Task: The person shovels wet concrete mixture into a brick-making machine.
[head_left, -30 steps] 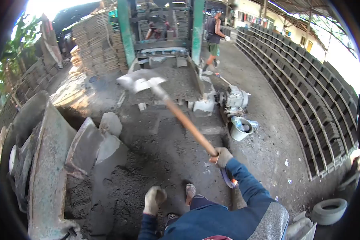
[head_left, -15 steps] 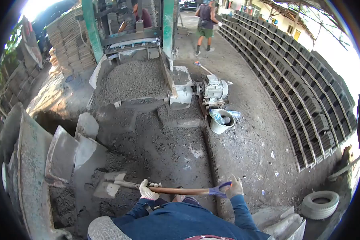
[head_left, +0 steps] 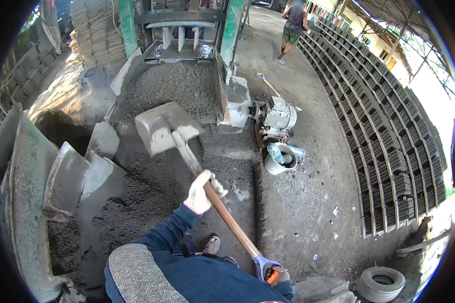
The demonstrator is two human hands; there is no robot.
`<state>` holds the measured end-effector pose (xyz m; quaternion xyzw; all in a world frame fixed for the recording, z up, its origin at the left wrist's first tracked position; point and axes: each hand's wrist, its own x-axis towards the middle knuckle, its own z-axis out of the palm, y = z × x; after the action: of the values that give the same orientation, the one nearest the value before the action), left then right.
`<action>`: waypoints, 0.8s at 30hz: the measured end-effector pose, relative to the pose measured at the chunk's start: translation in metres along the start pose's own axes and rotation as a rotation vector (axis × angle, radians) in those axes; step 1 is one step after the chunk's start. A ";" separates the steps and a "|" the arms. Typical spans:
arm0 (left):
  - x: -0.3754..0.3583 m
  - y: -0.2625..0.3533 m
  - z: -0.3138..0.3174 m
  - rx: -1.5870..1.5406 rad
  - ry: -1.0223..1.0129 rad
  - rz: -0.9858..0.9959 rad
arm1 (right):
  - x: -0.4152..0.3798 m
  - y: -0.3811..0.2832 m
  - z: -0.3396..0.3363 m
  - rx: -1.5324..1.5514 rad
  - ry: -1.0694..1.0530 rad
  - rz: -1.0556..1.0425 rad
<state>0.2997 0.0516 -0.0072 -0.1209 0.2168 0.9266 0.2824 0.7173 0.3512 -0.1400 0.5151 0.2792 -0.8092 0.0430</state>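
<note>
A shovel [head_left: 231, 222] with a wooden shaft slants across the middle of the head view. Its grey metal blade [head_left: 162, 123], marked with pale patches, hangs in front of the heap of dark grey mix [head_left: 172, 88]. My left hand [head_left: 199, 194], in a white knit glove, is wrapped round the shaft just below the metal socket. At the lower end, the purple and orange D-handle [head_left: 268, 267] is in my right hand [head_left: 281, 276], partly hidden by the grip and sleeve. Dark loose mix [head_left: 146, 202] lies on the ground left of my feet.
A motor [head_left: 279, 117] and a bucket with bottles [head_left: 275, 164] stand right of the pit edge. Long racks of blocks [head_left: 384, 136] line the right side. Curved metal plates [head_left: 30, 187] rise at left. A tire [head_left: 380, 284] lies lower right; a person [head_left: 293, 30] is at the back.
The shovel blade has swung up and forward from low left toward the heap. My left hand rose with it, while my right hand dropped lower. The person at the back has moved right.
</note>
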 end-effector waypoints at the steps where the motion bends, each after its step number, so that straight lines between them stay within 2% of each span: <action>1: 0.015 0.009 0.006 0.000 0.070 0.019 | -0.007 -0.004 0.023 -0.022 -0.012 0.007; 2: 0.027 0.016 0.010 0.004 0.140 0.036 | -0.013 -0.007 0.040 -0.041 -0.024 0.015; 5: 0.047 0.021 0.003 0.062 0.086 -0.047 | -0.036 -0.032 0.040 -0.023 -0.113 -0.062; 6: 0.053 0.023 -0.002 0.082 0.069 -0.077 | -0.033 -0.038 0.035 -0.098 0.067 -0.062; 8: 0.056 0.024 -0.009 0.085 0.119 -0.134 | -0.049 -0.041 0.043 -0.110 0.124 -0.081; 10: 0.079 0.064 -0.003 0.071 0.206 -0.214 | -0.039 -0.041 0.096 -0.117 0.202 -0.060; 14: 0.137 0.130 -0.015 0.138 0.250 -0.196 | -0.009 -0.031 0.187 -0.105 0.252 -0.021; 19: 0.196 0.194 -0.017 0.200 0.024 -0.234 | 0.022 0.005 0.238 -0.079 0.179 -0.033; 22: 0.242 0.223 -0.029 0.158 -0.058 -0.201 | 0.029 0.034 0.271 -0.030 0.101 -0.149; 24: 0.260 0.247 -0.010 0.304 0.001 -0.075 | 0.010 0.023 0.377 0.009 0.126 -0.316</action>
<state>-0.0529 -0.0153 -0.0240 -0.0854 0.3500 0.8719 0.3315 0.4161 0.1468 -0.0402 0.5146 0.3554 -0.7733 -0.1046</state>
